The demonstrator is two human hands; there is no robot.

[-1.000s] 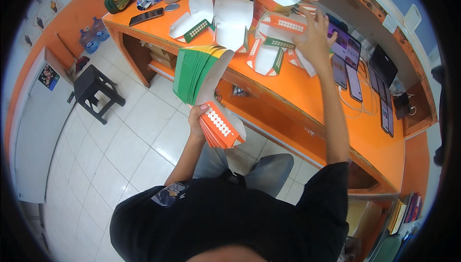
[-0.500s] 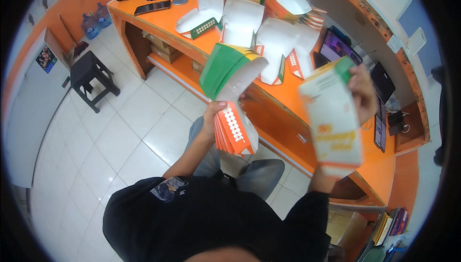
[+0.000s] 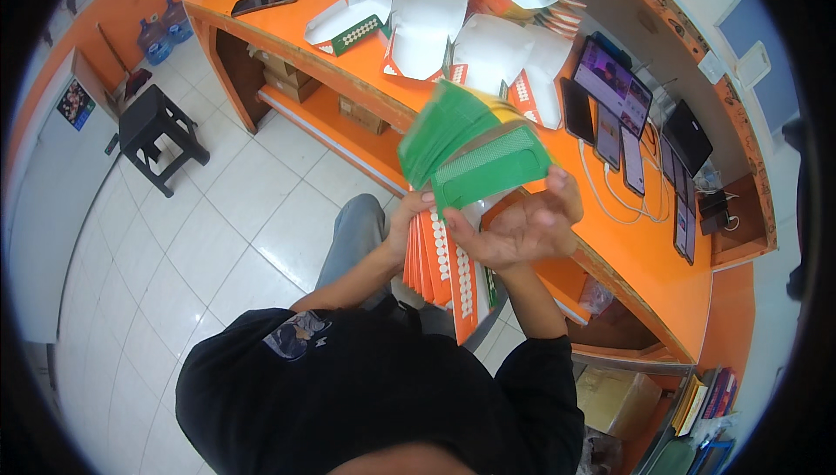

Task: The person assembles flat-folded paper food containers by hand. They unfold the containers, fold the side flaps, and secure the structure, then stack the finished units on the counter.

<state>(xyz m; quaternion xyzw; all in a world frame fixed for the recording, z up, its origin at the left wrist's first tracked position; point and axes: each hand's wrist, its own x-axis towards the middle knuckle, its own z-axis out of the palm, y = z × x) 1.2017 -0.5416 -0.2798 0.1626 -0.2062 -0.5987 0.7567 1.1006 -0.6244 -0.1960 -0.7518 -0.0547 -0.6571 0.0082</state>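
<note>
My left hand [image 3: 409,229] is closed around a stack of nested cardboard food boxes [image 3: 424,253], orange-red with white scalloped trim and green lids fanned upward. Against the right side of that stack is one more food box [image 3: 492,170], its green lid panel bent over toward me. My right hand [image 3: 527,227] grips this box palm up, with the thumb at the panel's near edge and the fingertips at its right end. Its lower orange side hangs down beside the stack. Several opened boxes [image 3: 427,26] with white insides stand on the orange counter beyond my hands.
The orange counter [image 3: 644,292] runs across in front of me, with several phones and cables [image 3: 620,144] at the right. A phone [image 3: 264,2] lies at the far left. On the tiled floor stands a black stool [image 3: 159,131]. Cardboard boxes [image 3: 289,83] sit under the counter.
My right hand has come left with the single box, from over the counter to the stack. The box has turned from its white printed face to its green panel. The left-hand stack shifted slightly right.
</note>
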